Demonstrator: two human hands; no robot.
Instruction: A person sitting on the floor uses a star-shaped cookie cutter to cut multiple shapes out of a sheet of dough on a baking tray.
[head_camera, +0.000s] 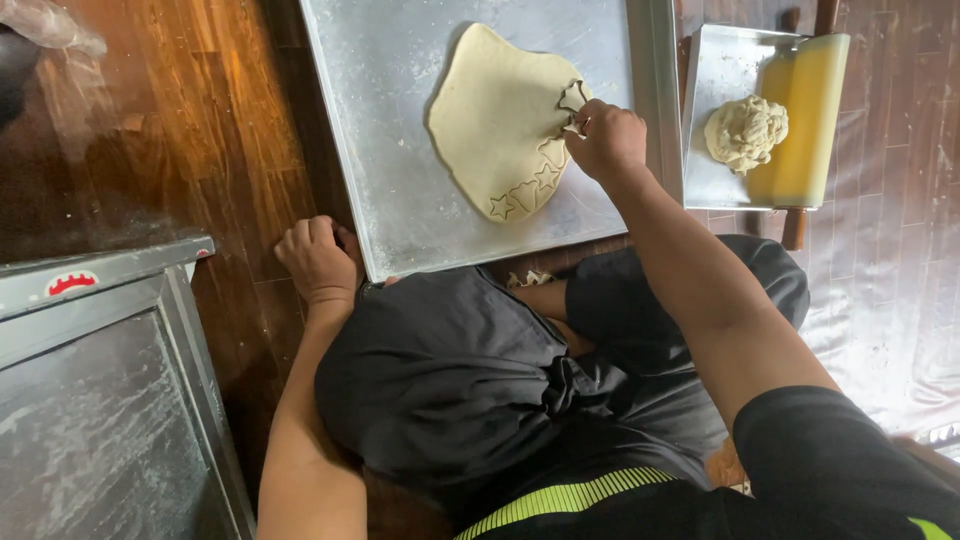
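While I'm sitting cross-legged on the wooden floor (200, 150), the big floured metal tray (400, 150) sits right in front of my knees, and pretty much everything that matters is on it. The rolled-out dough sheet (500, 115) lies in the middle of that tray, longer going away from me than across, a bit lopsided at the far end.

My right hand (607, 137) is at the dough's right edge, so the uncut part spreads out to the left of my fingers and away from me. Along the near-right rim there's already a row of star shapes (525, 192) pressed in, running from the bottom corner up toward where I am now. My fingers are curled tight around a small star cutter (574, 97), which sits on the dough just past my fingertips. Right arm is stretched out across my knee, wrist bent down a little.

My left hand (318, 258) is nowhere near the dough. It's a loose fist, knuckles on the floor at the tray's near-left corner, holding nothing that I can see.

Off to the right there's a smaller tray (715, 90) with a lump of scrap dough (745, 130) and a yellow rolling pin (805, 115) lying across it.
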